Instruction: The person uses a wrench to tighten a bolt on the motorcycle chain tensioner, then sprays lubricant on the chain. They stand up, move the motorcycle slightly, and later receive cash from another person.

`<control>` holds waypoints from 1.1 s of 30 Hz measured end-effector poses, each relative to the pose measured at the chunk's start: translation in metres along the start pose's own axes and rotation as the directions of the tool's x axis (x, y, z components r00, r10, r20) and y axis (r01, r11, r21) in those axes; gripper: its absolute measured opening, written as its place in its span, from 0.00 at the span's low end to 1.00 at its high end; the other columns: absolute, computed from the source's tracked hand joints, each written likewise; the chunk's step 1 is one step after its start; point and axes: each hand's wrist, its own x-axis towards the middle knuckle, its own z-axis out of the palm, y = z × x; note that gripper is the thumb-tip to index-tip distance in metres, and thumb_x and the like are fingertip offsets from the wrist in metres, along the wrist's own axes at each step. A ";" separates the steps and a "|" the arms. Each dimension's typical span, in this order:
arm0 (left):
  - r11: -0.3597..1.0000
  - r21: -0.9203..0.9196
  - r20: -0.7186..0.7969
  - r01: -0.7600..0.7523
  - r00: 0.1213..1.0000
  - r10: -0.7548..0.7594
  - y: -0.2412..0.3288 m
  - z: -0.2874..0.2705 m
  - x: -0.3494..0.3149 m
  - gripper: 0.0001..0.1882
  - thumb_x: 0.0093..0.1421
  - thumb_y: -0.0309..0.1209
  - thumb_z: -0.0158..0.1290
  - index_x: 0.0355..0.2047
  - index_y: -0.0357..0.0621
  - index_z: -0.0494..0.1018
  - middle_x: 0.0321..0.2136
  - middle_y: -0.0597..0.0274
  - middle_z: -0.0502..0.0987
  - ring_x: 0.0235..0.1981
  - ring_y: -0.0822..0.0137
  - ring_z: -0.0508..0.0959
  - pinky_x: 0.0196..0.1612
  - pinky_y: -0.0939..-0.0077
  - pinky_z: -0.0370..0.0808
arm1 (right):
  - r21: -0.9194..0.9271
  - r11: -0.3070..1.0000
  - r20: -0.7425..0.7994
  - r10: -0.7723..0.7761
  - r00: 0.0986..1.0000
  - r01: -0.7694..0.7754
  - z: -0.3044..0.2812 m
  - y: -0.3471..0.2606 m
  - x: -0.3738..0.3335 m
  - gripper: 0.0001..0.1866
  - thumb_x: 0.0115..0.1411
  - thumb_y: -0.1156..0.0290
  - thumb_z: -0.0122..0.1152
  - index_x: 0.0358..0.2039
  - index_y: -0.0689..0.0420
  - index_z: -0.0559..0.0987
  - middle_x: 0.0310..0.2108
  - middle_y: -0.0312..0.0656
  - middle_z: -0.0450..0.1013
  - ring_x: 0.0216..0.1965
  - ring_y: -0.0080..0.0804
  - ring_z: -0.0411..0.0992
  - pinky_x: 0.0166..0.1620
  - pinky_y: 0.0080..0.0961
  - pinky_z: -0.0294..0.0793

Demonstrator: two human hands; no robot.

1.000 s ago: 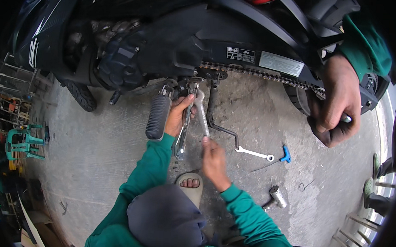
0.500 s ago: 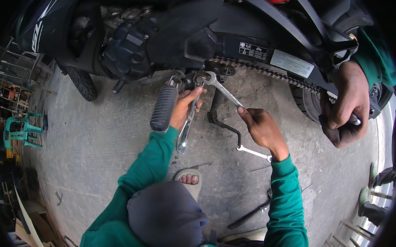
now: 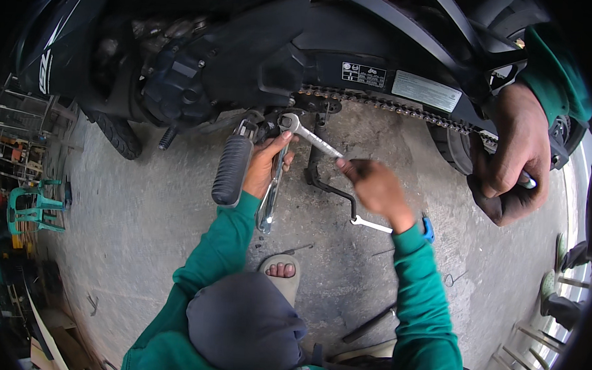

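Note:
My right hand (image 3: 376, 186), somewhat blurred, is closed on a silver wrench (image 3: 321, 143). The wrench's rounded end meets a metal fitting under the motorcycle (image 3: 249, 62), behind the rubber footpeg (image 3: 232, 171). Just below that fitting, my left hand (image 3: 264, 162) wraps round a long shiny metal bar (image 3: 268, 207) that slants downward. Its thumb touches the wrench head. At the right, another person's hand (image 3: 517, 150) in a green sleeve curls round a small, mostly hidden thing beside the rear wheel.
The drive chain (image 3: 407, 110) runs above my hands. A curved black rod (image 3: 336, 189) reaches down near another wrench (image 3: 372, 224) on the concrete floor (image 3: 139, 230). A blue object (image 3: 428, 229) shows by my right wrist. A green plastic chair (image 3: 35, 208) stands far left.
The view has shifted slightly. My right hand has moved left and the wrench has turned; its end showed an open jaw before and looks ring-shaped now. My left hand keeps its grip.

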 end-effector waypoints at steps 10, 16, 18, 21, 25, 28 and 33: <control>0.998 0.046 0.037 -0.050 0.998 0.049 -0.004 -0.009 0.003 0.21 0.66 0.36 0.58 0.54 0.35 0.72 0.42 0.53 0.80 0.26 0.71 0.76 0.27 0.78 0.73 | 0.756 0.634 -0.081 0.334 0.939 -0.160 0.149 -0.089 -0.064 0.28 0.73 0.51 0.46 0.30 0.65 0.77 0.23 0.62 0.72 0.28 0.64 0.72 0.32 0.50 0.68; 0.999 -0.002 0.081 -0.052 0.995 0.051 -0.003 -0.007 -0.002 0.19 0.65 0.36 0.59 0.48 0.31 0.76 0.41 0.53 0.81 0.28 0.69 0.76 0.29 0.76 0.72 | 0.425 0.849 0.007 0.342 0.940 -0.312 0.070 -0.027 -0.046 0.32 0.71 0.43 0.46 0.27 0.63 0.76 0.20 0.55 0.67 0.26 0.51 0.69 0.34 0.47 0.67; 0.999 0.029 0.052 -0.025 0.998 0.024 0.000 -0.004 -0.003 0.19 0.65 0.38 0.60 0.46 0.33 0.77 0.36 0.61 0.79 0.28 0.73 0.75 0.29 0.79 0.70 | 0.353 0.903 0.018 0.254 0.967 -0.244 0.044 -0.013 -0.035 0.34 0.71 0.41 0.46 0.26 0.63 0.75 0.16 0.49 0.63 0.22 0.42 0.65 0.33 0.44 0.66; 0.999 0.036 0.070 -0.008 0.998 0.006 0.005 0.000 -0.005 0.20 0.65 0.39 0.60 0.46 0.33 0.78 0.31 0.65 0.77 0.28 0.75 0.74 0.29 0.81 0.70 | 0.240 0.957 0.042 0.159 0.986 -0.165 0.011 -0.004 -0.030 0.34 0.71 0.42 0.47 0.27 0.64 0.76 0.17 0.51 0.65 0.23 0.47 0.67 0.34 0.45 0.67; 1.000 0.015 0.099 0.012 0.995 -0.014 0.008 0.001 -0.008 0.20 0.66 0.40 0.59 0.47 0.33 0.78 0.28 0.67 0.76 0.27 0.75 0.74 0.30 0.82 0.69 | 0.130 0.982 0.067 0.128 0.989 -0.136 -0.008 -0.012 -0.024 0.33 0.71 0.44 0.49 0.28 0.66 0.78 0.21 0.57 0.69 0.27 0.57 0.70 0.36 0.45 0.68; 1.000 0.006 0.090 0.014 0.996 -0.014 0.006 -0.003 -0.007 0.20 0.66 0.41 0.59 0.46 0.33 0.78 0.26 0.67 0.75 0.27 0.74 0.74 0.30 0.82 0.69 | 0.106 0.985 0.078 0.126 0.989 -0.134 -0.013 -0.011 -0.015 0.33 0.70 0.43 0.49 0.30 0.66 0.79 0.23 0.60 0.70 0.30 0.60 0.70 0.38 0.46 0.68; 0.998 -0.006 0.094 0.059 0.994 -0.058 0.000 -0.010 0.002 0.19 0.67 0.38 0.57 0.51 0.37 0.75 0.42 0.57 0.80 0.28 0.69 0.76 0.28 0.75 0.72 | 0.118 0.986 0.056 0.110 0.992 -0.116 0.006 0.007 -0.005 0.32 0.71 0.45 0.48 0.30 0.65 0.80 0.24 0.61 0.71 0.30 0.59 0.72 0.37 0.48 0.68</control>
